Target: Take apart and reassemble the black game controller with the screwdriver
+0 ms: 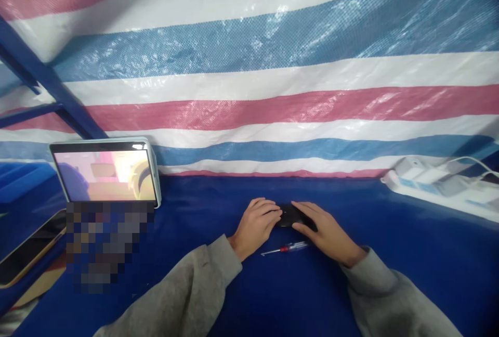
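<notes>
A small black object [289, 215] lies on the blue table between my two hands, its ends partly covered by my fingers. My left hand [257, 224] rests at its left end, with the fingers close together. At its right end is my right hand [324, 230], thumb and fingers curved around the edge. Just in front of the object, nearer to me, a screwdriver [286, 248] with a red and clear handle lies flat, its metal tip pointing left. The handle's far end reaches close to my right hand.
A tablet [105, 173] showing a picture stands at the left, with a phone [31, 248] lying in front of it. A white power strip [440, 192] with plugs is at the right. Behind hangs a striped sheet [249, 113]. A pixelated patch hides part of the left side.
</notes>
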Demonstrator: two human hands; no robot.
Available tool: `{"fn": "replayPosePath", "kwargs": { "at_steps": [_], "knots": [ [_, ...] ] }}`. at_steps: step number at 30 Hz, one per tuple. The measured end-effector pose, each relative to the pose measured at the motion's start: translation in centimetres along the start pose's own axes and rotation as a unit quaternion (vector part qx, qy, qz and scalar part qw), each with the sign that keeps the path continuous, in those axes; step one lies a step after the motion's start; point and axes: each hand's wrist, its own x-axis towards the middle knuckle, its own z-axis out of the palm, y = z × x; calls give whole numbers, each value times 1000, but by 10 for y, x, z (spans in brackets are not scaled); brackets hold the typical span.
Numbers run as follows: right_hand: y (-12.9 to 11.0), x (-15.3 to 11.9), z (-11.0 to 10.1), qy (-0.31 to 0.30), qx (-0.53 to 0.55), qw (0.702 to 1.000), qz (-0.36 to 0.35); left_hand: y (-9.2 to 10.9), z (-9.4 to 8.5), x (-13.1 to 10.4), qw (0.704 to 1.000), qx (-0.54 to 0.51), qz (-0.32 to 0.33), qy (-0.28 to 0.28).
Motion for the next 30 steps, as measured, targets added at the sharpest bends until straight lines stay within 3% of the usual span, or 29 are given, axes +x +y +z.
{"fn": "replayPosePath", "kwargs": {
  "at_steps": [9,16,30],
  "knots": [
    [-1,0,0,4,-7,1000,1,3,-1,0,999,-23,-2,22],
    [-3,0,-1,0,-3,1000,-1,7,-5,3,999,-37,-38,2],
    [-3,0,0,3,3,1000,-2,7,-6,3,997,-38,-51,-33]
  ]
}}
